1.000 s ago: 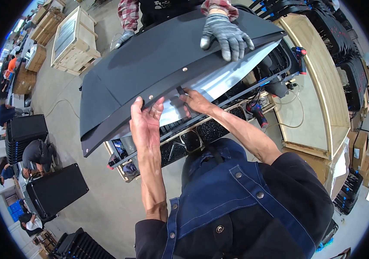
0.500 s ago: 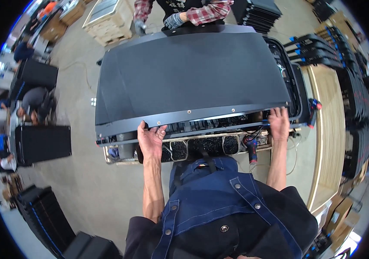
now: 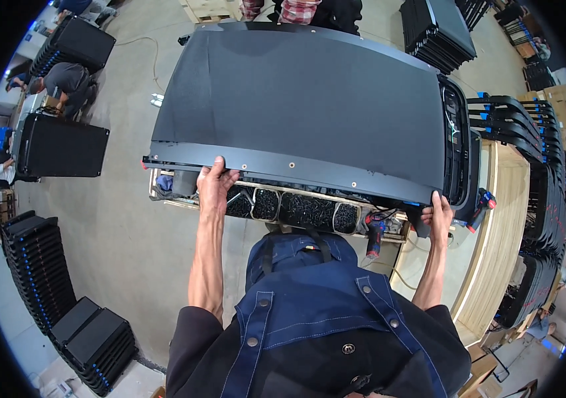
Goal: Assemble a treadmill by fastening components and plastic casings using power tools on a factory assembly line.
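A wide flat black deck panel [image 3: 309, 99] with a smooth edge strip and small holes lies over a black frame [image 3: 458, 126]. My left hand [image 3: 213, 188] is closed on the panel's near edge, left of the middle, its thumb on top and its fingers partly hidden beneath. At the near right corner, my right hand [image 3: 437, 213] grips the same edge, a fingertip or thumb on the rim. Under the near edge sits a wooden rack with bins of black screws [image 3: 306, 209]. A red and black power drill [image 3: 375, 237] hangs by the rack.
Across the panel stands a co-worker in red checked sleeves [image 3: 296, 10]. A second power tool [image 3: 482, 209] is at the right end, beside a long wooden crate [image 3: 488, 245]. Stacked black panels [image 3: 38, 265] stand left, with more stacks [image 3: 439, 33] at the far right.
The gap under the panel's near edge has mostly closed from view. My right fingers have shifted from lying over the edge to gripping the corner. The co-worker's gloved hands have left view.
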`<state>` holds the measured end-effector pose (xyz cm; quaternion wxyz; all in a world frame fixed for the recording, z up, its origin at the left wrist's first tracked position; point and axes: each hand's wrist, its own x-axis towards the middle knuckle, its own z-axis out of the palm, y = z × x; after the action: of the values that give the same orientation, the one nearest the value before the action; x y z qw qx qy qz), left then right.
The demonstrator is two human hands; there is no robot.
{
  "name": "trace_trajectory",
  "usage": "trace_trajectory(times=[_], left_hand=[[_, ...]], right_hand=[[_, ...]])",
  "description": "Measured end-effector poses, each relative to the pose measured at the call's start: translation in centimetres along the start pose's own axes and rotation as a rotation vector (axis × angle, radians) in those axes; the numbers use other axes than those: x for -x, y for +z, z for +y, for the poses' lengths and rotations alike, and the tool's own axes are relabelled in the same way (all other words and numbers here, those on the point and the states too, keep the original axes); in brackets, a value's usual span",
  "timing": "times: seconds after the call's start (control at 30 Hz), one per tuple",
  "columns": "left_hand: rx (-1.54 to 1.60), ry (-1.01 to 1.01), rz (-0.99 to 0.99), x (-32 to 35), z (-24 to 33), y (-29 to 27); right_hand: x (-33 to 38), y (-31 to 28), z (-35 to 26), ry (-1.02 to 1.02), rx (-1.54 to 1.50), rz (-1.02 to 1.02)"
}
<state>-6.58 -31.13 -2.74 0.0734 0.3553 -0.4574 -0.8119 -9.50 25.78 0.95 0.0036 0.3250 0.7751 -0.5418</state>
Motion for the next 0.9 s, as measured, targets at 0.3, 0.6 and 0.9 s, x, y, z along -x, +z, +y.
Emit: trace_trajectory(times=[0.3, 0.6, 0.9], left_hand=[[-0.223, 0.016, 0.055, 1.4, -0.2, -0.3], [-0.884, 0.271, 0.079, 1.2, -0.6, -3.6], [0.227, 0.16, 0.097, -3.0, -3.5, -1.9]], right_hand=[[0.7, 0.1, 1.8, -0.095, 0.137, -0.121], [-0.5, -1.8, 1.3, -0.283, 0.521, -0.362], [-1.8, -2.2, -1.3, -0.443, 0.837, -0.365]])
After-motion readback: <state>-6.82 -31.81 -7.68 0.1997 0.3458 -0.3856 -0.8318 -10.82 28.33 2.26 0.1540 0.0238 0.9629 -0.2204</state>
